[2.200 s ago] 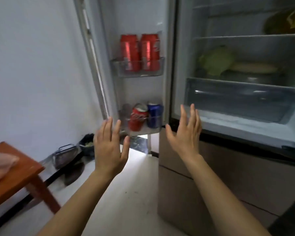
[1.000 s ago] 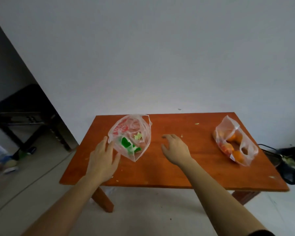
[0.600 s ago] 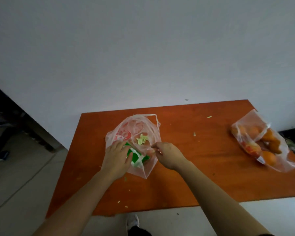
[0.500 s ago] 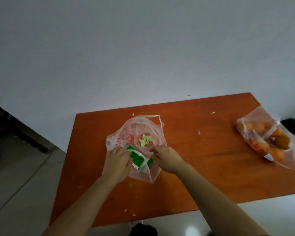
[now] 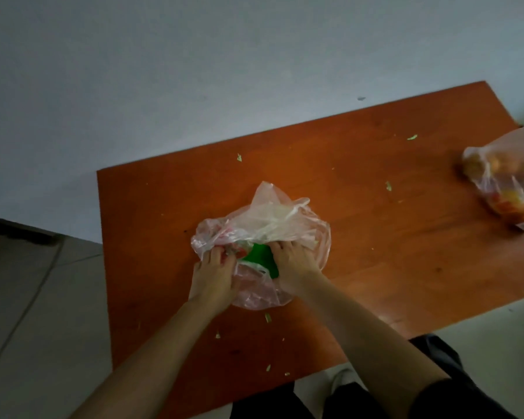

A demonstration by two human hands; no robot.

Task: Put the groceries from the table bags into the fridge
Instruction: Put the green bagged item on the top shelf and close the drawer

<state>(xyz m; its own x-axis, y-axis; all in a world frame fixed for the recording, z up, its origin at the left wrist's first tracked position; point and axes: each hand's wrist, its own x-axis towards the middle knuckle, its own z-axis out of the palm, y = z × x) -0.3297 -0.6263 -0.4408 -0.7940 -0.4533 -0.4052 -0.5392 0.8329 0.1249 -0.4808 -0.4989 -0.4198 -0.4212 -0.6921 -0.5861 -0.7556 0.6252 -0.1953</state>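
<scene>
Fingers of left hand (image 5: 214, 282) and right hand (image 5: 294, 267) grasping pink bag (image 5: 273, 219) on table (image 5: 164, 222) | green packet (image 5: 262, 258) between hands

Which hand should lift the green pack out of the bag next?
Probably the right hand: it lies against the green pack, while the left hand grips the bag beside it and can steady it.

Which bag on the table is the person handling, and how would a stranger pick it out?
Start at the orange-brown wooden table against the pale wall. Near its middle lies a crumpled pinkish see-through plastic bag, gripped by the left hand and right hand. Unlike the clear plastic bag of orange fruit at the table's right edge, it shows a bright green item inside.
</scene>
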